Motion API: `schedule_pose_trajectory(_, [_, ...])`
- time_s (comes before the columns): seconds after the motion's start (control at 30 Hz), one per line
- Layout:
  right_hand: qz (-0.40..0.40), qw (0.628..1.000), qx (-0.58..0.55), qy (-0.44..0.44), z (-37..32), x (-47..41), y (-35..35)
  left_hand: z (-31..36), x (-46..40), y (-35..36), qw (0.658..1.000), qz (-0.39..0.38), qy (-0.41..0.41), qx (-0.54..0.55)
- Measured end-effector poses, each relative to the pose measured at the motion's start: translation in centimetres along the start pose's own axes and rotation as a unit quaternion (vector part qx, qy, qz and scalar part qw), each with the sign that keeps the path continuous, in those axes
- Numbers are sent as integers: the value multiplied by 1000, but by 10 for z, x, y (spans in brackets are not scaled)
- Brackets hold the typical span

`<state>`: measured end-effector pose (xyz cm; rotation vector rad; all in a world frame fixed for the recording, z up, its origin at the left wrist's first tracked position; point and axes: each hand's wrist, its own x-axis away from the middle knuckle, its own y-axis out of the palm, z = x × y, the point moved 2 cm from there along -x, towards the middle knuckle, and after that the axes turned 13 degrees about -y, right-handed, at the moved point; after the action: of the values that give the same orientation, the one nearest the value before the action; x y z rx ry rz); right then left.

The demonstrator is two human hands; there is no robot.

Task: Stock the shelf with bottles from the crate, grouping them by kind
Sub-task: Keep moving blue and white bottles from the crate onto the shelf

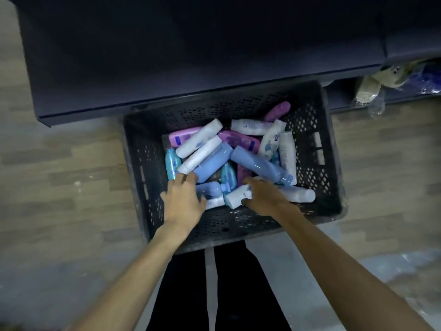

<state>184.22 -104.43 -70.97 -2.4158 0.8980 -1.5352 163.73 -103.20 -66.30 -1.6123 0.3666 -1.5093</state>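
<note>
A dark perforated crate (319,149) stands on the floor below the dark shelf (167,56). It holds several mixed bottles lying in a heap: white ones (199,138), blue ones (260,167), pink and purple ones (238,139), and small teal ones (172,163). My left hand (183,199) reaches into the crate's near left side, fingers spread over the bottles, its fingertips at a blue bottle (212,163). My right hand (262,197) curls round a small white bottle (238,195) near the crate's front.
The shelf top is dark and bare in view. At the right, a lower shelf holds a stuffed toy (374,84) in plastic wrap and blue packets (427,80). Wood-pattern floor lies on both sides of the crate. My legs stand just behind the crate's near wall.
</note>
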Motion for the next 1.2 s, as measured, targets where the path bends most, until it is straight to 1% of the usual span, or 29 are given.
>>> schedule_pose_trajectory(0.13, [-34, 999, -16, -3, 6, -45, 35, -20, -52, 60, 991, -91, -11, -102])
schedule_pose_trajectory(0.2, [-30, 999, -23, 2, 9, -66, 48, -32, -74, 86, 982, -110, -17, -152])
schedule_pose_trajectory(0.27, [-19, 1000, -18, 8, 14, -82, 58, -41, -90, 108, 976, -108, -17, -189])
schedule_pose_trajectory(0.4, [-14, 1000, -10, 0, 18, -101, 75, -49, -103, 138, 963, -90, 13, -254])
schedule_pose_trajectory(0.5, [-6, 1000, 4, -7, 19, -107, 83, -50, -107, 145, 958, -52, 29, -281])
schedule_pose_trajectory(0.67, [4, 1000, 10, -11, 21, -109, 82, -48, -116, 143, 951, -37, 44, -303])
schedule_pose_trajectory(0.73, [12, 1000, -1, -14, 20, -103, 77, -45, -116, 141, 955, -31, 35, -294])
schedule_pose_trajectory(0.8, [42, 999, -22, -23, 19, -95, 69, -40, -115, 134, 961, -28, 25, -273])
schedule_pose_trajectory(0.9, [124, 990, -56, -47, 15, -79, 52, -30, -108, 113, 977, -31, 23, -210])
schedule_pose_trajectory(0.97, [170, 982, -77, -42, 11, -64, 39, -19, -98, 93, 986, -43, 21, -160])
schedule_pose_trajectory(1.0, [187, 977, -96, -36, 6, -56, 31, -13, -90, 80, 989, -46, 17, -141])
schedule_pose_trajectory(1.1, [202, 964, -166, -37, -16, -32, 3, 8, -68, 42, 997, -40, 4, -68])
schedule_pose_trajectory(1.2, [234, 934, -264, -56, -41, -8, -31, 25, -44, 1, 1000, -18, 10, 10])
